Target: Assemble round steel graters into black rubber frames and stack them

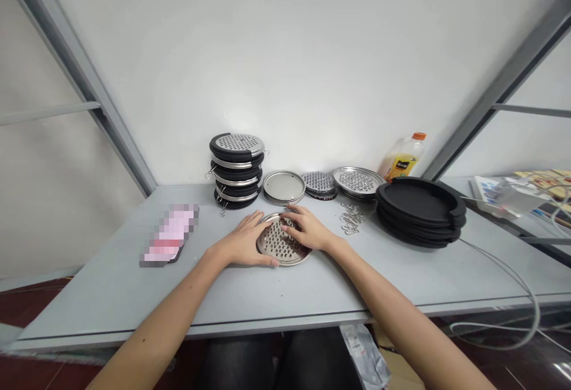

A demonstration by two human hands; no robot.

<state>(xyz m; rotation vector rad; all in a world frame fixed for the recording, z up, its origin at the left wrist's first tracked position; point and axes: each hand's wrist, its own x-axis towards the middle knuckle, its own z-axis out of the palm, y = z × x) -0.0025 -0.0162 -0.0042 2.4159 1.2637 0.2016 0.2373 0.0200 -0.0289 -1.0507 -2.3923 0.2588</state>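
A round metal grater plate (282,246) with raised teeth lies flat on the table in front of me. My left hand (244,241) grips its left side, thumb along the near rim and fingers at the far left edge. From the right, my right hand (308,229) curves over the plate's far right part and holds it there; some fingertips are hidden. Beyond the hands sits a low stack of plain round metal discs (284,186). To their right are a stack of flat grater discs (319,182) and a stack of rimmed grater plates (358,181).
At the back left stands a tall stack of black-rimmed graters (237,143) with hanging hooks. Loose metal hooks (352,219) lie right of my hands, near stacked black rings (420,214). A drink bottle (405,158) stands behind; a phone (172,234) lies left.
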